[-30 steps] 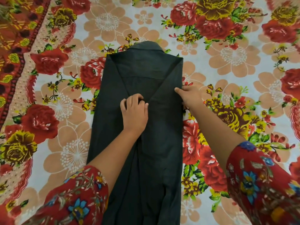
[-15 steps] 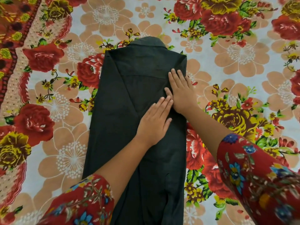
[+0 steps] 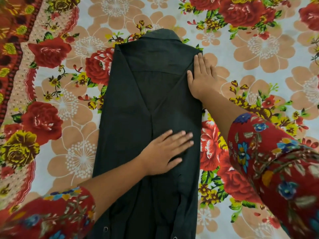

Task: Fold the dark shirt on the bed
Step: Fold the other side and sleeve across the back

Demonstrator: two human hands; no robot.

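Note:
The dark shirt (image 3: 138,104) lies face down along the bed, collar at the far end, both sides folded in so it forms a long narrow strip. Its two folded sleeves meet in a V at the middle. My left hand (image 3: 165,152) lies flat on the shirt's lower middle, fingers straight and pointing right. My right hand (image 3: 202,80) presses flat on the right folded edge near the shoulder, fingers pointing toward the collar. The shirt's hem runs out of view at the bottom.
A floral bedsheet (image 3: 259,49) with red roses and peach flowers covers the bed all around the shirt. A dark red patterned border (image 3: 10,54) runs along the far left. My red floral sleeves fill the lower corners.
My left hand has slid down the shirt toward me, and my right hand has moved up along the right edge toward the shoulder. Both stay flat on the cloth.

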